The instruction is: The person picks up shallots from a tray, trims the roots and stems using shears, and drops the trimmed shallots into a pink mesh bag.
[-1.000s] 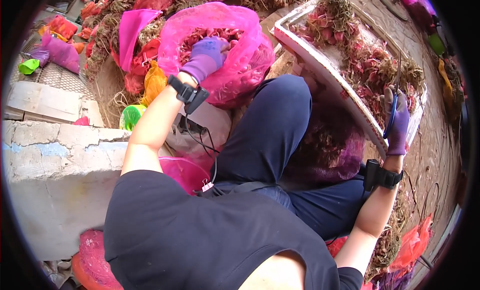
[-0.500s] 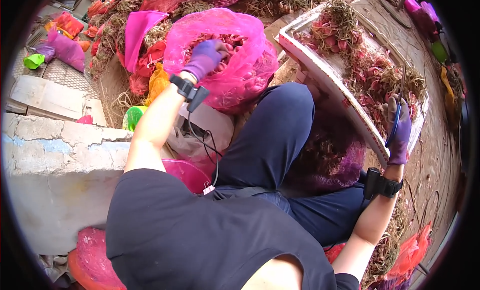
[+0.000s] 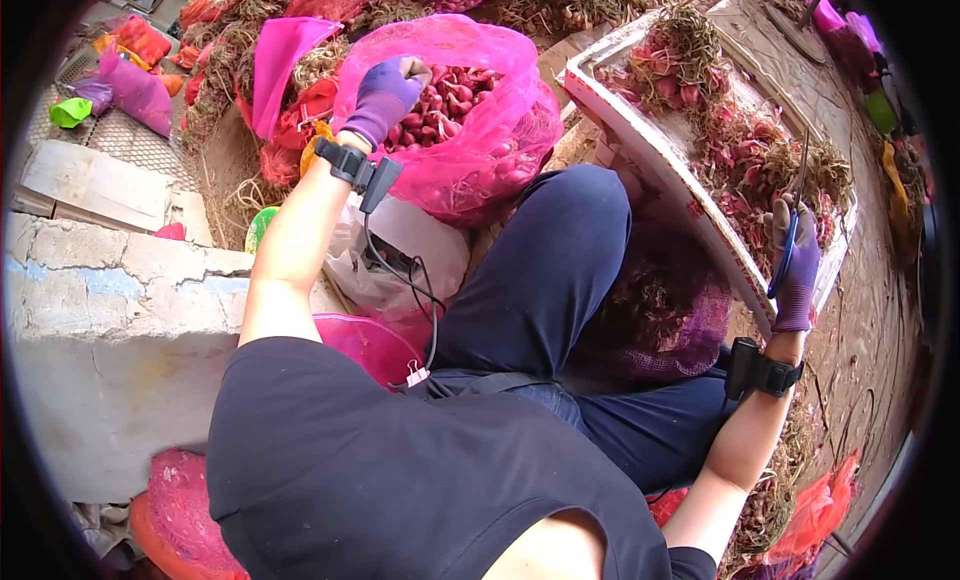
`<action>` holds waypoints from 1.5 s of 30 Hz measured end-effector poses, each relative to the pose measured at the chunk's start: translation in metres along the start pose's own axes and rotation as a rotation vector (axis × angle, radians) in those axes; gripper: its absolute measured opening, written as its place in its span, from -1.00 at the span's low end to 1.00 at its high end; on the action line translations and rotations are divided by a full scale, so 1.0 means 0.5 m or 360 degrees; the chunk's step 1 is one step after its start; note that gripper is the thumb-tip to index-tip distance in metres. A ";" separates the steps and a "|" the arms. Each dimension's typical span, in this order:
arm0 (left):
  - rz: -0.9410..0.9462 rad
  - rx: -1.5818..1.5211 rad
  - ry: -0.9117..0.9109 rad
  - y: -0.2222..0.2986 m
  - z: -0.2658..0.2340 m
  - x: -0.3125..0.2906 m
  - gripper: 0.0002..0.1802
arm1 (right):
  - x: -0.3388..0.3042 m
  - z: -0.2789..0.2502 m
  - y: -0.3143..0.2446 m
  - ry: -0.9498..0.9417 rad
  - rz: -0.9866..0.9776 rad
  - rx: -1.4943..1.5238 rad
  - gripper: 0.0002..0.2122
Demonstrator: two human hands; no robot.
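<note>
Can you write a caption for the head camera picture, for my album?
Left hand reaches into a pink mesh bag of shallots; right hand holds scissors over a white tray.

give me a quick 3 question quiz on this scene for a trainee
1. True or false: the left hand is at the mouth of the pink bag of shallots.
2. What does the right hand hold? A) scissors B) a cup C) a brush
3. Fill in: the right hand is over the white ____ of untrimmed shallots.

Key:
1. True
2. A, blue-handled scissors
3. tray
</note>
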State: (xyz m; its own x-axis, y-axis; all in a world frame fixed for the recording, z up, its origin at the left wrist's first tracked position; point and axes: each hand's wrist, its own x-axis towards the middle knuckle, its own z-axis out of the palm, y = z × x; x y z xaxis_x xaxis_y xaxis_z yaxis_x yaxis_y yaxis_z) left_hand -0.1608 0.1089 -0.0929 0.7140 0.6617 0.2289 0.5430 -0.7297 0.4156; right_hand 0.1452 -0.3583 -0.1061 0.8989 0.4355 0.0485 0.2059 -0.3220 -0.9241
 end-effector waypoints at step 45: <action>0.0574 0.0971 -0.0317 0.073 0.032 -0.084 -0.86 | 0.001 -0.001 0.010 -0.0044 -0.0036 -0.0101 -0.68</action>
State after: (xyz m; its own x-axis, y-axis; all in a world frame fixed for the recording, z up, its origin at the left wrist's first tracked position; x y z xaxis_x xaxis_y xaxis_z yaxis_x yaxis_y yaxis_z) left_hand -0.1640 0.0516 -0.1012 0.9299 0.3610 0.0706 0.3672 -0.9007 -0.2323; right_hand 0.1470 -0.3599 -0.1104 0.8828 0.4662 0.0579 0.2510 -0.3639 -0.8970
